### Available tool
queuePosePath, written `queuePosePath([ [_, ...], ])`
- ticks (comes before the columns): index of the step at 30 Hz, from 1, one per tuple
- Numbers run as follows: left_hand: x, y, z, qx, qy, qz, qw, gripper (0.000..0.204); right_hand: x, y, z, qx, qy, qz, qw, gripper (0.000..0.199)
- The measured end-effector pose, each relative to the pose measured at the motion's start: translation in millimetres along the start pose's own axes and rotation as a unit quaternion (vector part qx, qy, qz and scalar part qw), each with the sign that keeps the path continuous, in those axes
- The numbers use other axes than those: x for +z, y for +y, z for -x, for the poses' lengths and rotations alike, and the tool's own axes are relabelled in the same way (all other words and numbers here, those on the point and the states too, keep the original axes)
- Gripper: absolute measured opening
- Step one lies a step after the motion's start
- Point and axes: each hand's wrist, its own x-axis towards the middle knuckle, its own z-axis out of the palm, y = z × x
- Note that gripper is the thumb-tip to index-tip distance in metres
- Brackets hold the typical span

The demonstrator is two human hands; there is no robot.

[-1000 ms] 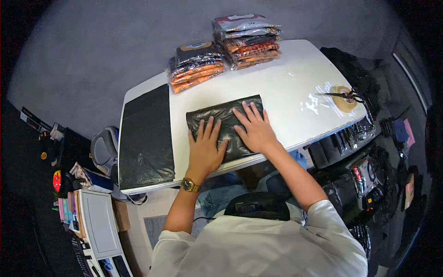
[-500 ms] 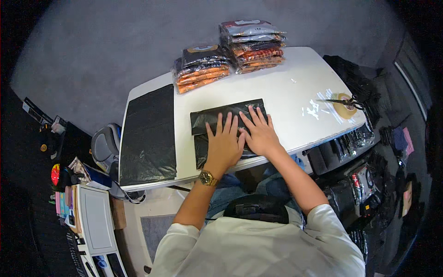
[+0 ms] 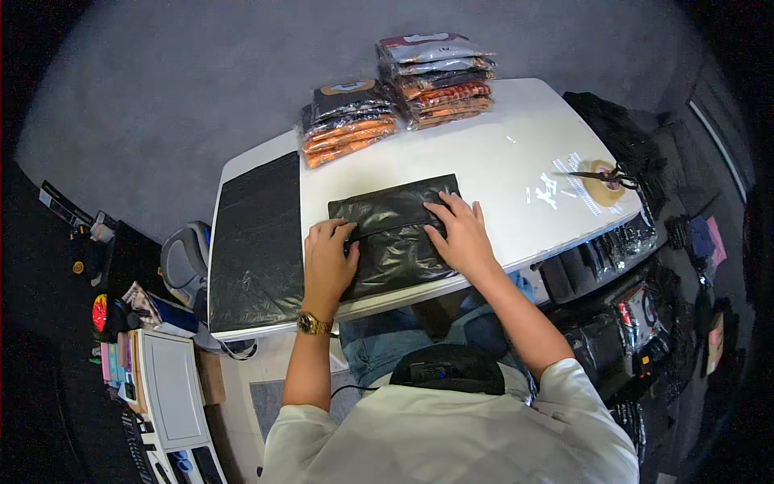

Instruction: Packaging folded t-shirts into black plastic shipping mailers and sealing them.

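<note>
Your left hand (image 3: pixel 329 260) and right hand (image 3: pixel 458 235) press flat, fingers spread, on the black bag (image 3: pixel 393 235) — flap folded, unsealed; packed stacks (image 3: pixel 348 119) wait at twelve o'clock.

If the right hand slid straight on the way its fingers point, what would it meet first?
The right hand points up-left across the black bag. Past the bag's far edge comes bare white table, then probably the nearer stack of packed garments, though the line is approximate.

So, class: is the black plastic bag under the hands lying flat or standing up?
Flat. The black bag lies on the white table, with the left hand and right hand on it.
</note>
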Motion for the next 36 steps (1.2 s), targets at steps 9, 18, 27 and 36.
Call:
queuePosePath([
  [9, 8, -13, -6, 0.081, -0.006, -0.020, 0.997, 0.015, -4, 25, -13, -0.145, 0.043, -0.013, 0.988, 0.015],
  [18, -6, -15, -4, 0.100, -0.038, -0.043, 0.993, 0.017, -11, 28, -22, -0.206, 0.025, 0.001, 0.978, 0.014],
  [27, -12, -15, 0, 0.097, -0.048, -0.010, 0.994, 0.016, -13, 28, -25, -0.210, -0.010, 0.004, 0.978, 0.015],
  [36, -17, -15, 0, 0.084, -0.078, -0.005, 0.993, 0.017, 17, -22, -69, -0.159, -0.035, 0.027, 0.986, 0.058],
])
